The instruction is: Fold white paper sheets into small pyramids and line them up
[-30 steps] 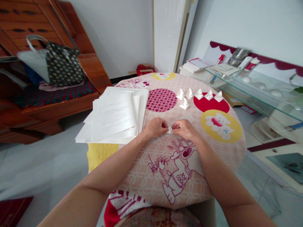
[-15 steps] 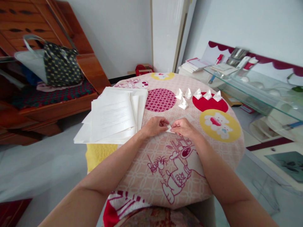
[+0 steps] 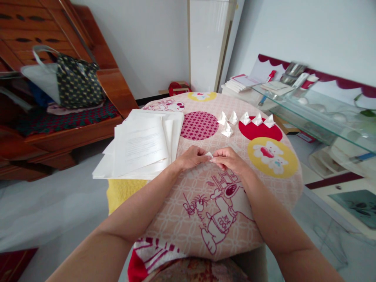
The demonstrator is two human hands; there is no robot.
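Observation:
A small folded piece of white paper (image 3: 209,155) is pinched between my two hands over the middle of the table. My left hand (image 3: 192,157) grips its left side, thumb and fingers pressed together. On its right side, my right hand (image 3: 227,158) holds it the same way. The fingers hide much of the paper. Beyond my hands stand several small folded paper boats (image 3: 227,130), in a loose group and a row. To the left lies a stack of white paper sheets (image 3: 141,145), the top ones printed with text.
A patterned pink cloth (image 3: 188,219) covers the round table. At the right is a glass shelf (image 3: 323,117) bearing cups and papers. A wooden bench (image 3: 108,94) on the left holds a dark patterned bag (image 3: 78,80). A white cabinet (image 3: 207,47) stands behind.
The folded paper between my fingers has tilted up slightly, and its visible part is smaller. My hands stay in nearly the same place. The boats and the sheets have not moved.

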